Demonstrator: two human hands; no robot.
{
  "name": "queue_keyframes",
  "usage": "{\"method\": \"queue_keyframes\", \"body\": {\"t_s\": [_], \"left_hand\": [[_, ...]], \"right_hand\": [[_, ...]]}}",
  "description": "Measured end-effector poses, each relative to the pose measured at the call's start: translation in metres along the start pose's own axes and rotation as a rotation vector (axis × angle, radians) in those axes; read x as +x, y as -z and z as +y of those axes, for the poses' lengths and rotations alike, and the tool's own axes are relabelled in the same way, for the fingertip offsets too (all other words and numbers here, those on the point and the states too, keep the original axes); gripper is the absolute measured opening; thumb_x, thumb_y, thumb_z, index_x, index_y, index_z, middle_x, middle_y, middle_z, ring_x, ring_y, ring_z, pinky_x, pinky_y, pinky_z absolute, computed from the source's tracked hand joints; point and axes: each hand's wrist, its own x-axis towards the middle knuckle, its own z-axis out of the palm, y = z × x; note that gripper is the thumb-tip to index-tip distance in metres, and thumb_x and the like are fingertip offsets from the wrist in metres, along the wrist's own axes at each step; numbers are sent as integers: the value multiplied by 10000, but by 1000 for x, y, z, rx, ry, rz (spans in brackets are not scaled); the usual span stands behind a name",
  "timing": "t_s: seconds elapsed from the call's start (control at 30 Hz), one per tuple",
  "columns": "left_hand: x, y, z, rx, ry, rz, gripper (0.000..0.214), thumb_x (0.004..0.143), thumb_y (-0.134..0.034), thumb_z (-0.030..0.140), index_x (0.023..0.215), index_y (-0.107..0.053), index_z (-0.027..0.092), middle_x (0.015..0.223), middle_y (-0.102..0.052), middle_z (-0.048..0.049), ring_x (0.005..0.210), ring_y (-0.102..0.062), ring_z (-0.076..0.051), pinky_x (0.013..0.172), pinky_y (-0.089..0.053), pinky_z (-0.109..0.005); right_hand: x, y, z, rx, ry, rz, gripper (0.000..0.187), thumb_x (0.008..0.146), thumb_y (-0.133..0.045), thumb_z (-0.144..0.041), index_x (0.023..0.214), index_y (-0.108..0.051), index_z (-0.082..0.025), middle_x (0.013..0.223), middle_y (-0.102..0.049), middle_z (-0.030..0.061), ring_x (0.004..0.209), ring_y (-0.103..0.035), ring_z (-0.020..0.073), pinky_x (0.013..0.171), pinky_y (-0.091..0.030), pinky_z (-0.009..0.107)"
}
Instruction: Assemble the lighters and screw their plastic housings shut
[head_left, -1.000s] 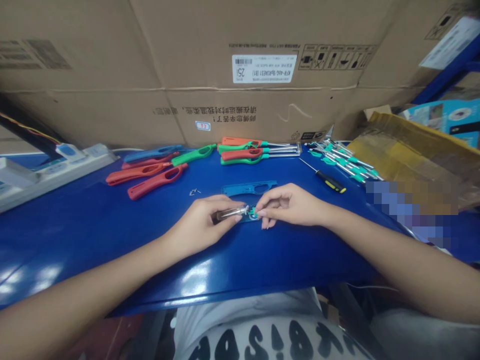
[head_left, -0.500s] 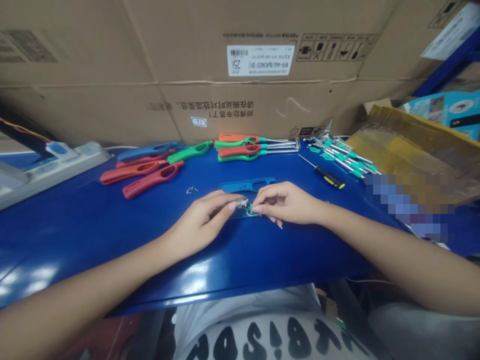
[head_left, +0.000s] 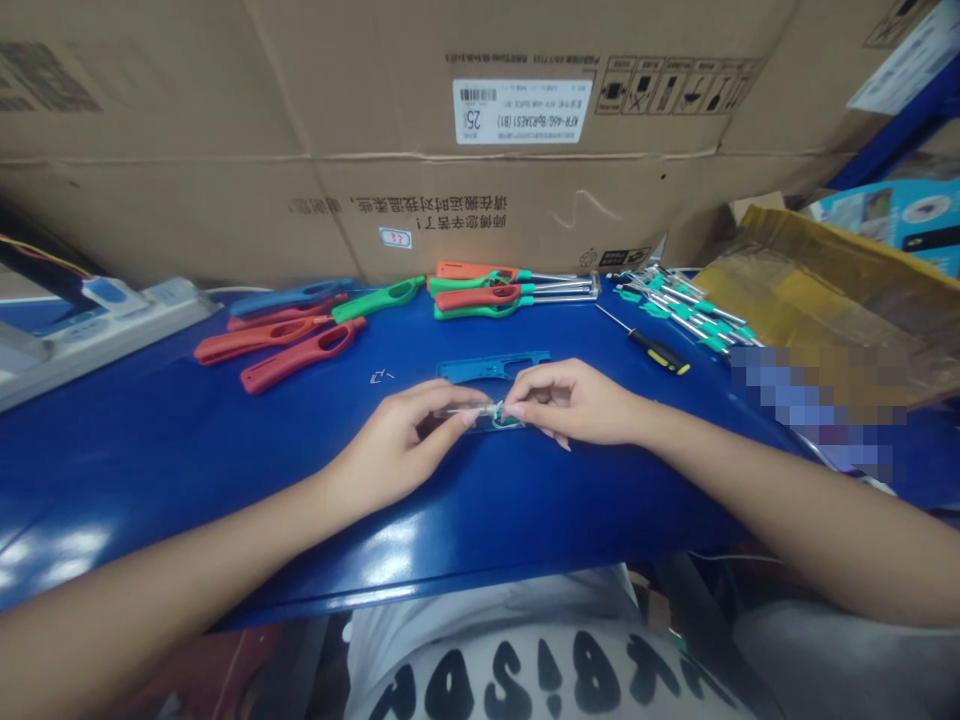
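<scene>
Blue bench (head_left: 187, 440), head view. 1 clear tube assembly (head_left: 480, 411) is held over the bench, before a blue shell half (head_left: 491, 366): left hand (head_left: 409, 440) pinched on its body, right hand (head_left: 570, 400) pinched on its green tip. Risk judged: the tip could be dropped if a pinch slips.

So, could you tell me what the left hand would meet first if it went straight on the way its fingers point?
The left hand points rightward along the small clear part it pinches; just beyond that, probably the right hand, whose fingertips hold the same part.
</scene>
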Motion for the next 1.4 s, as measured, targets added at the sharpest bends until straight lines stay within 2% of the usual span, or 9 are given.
{"method": "queue_keyframes", "body": {"t_s": [0.67,1.03,1.4], "left_hand": [[1,0,1,17,-6,10,278,982,-577,364,1163,-729,218,1122,-743,-58,956,-685,-200,815,-521,-291],[0,0,-1,13,-17,-2,270,961,-623,365,1148,-755,221,1070,-759,-43,877,-686,-177,743,-512,-271],[0,-3,-1,20,-24,35,251,954,-640,350,1118,-771,211,1053,-775,-41,868,-701,-171,715,-515,-260]], "right_hand": [[0,0,0,3,-13,-1,288,869,-705,-421,856,-657,-137,586,-543,-59,420,-505,55,362,-462,170],[-1,1,2,-22,11,-23,217,909,-659,-350,875,-653,-136,610,-542,-60,410,-508,50,374,-450,165],[-1,0,4,-25,7,1,258,902,-673,-383,869,-663,-127,614,-546,-54,410,-503,47,374,-443,169]]}}
